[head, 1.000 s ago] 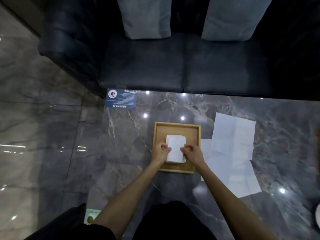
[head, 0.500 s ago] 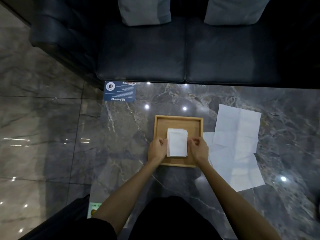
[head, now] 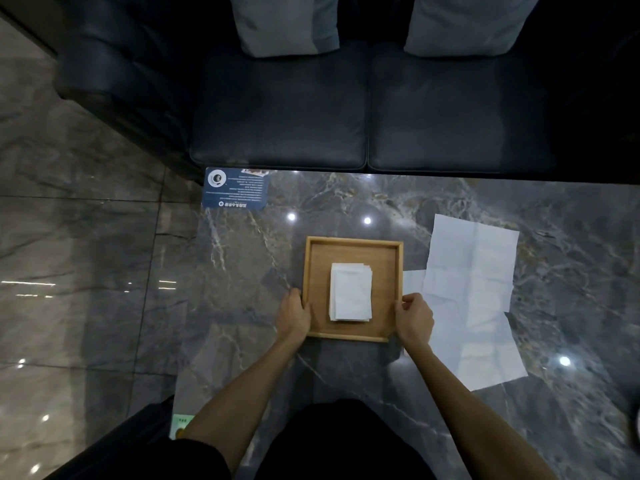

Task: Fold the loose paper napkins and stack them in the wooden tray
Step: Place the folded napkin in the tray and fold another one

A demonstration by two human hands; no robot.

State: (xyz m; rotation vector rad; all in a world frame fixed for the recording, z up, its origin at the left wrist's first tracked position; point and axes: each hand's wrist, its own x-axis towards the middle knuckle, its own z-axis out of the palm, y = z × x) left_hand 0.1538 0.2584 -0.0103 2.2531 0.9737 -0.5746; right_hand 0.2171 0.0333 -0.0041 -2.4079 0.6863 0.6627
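Note:
A square wooden tray (head: pixel 353 245) lies on the dark marble table, with a stack of folded white napkins (head: pixel 350 292) in its middle. My left hand (head: pixel 294 315) grips the tray's left rim near the front corner. At the right rim near the front corner, my right hand (head: pixel 414 318) holds on with curled fingers. Neither hand touches the stack. Several loose unfolded napkins (head: pixel 471 268) lie overlapping on the table just right of the tray, and one of them (head: pixel 491 348) reaches toward the front.
A blue printed card (head: pixel 235 190) lies at the table's far left corner. A dark sofa (head: pixel 346 109) with two grey cushions (head: pixel 287 22) stands behind the table. The table's left edge drops to a glossy tiled floor (head: pixel 76 271). A green card (head: pixel 181 424) sits at the near left.
Both hands let go of the folded stack and moved outward to the tray's left and right rims. The stack now lies flat in the tray.

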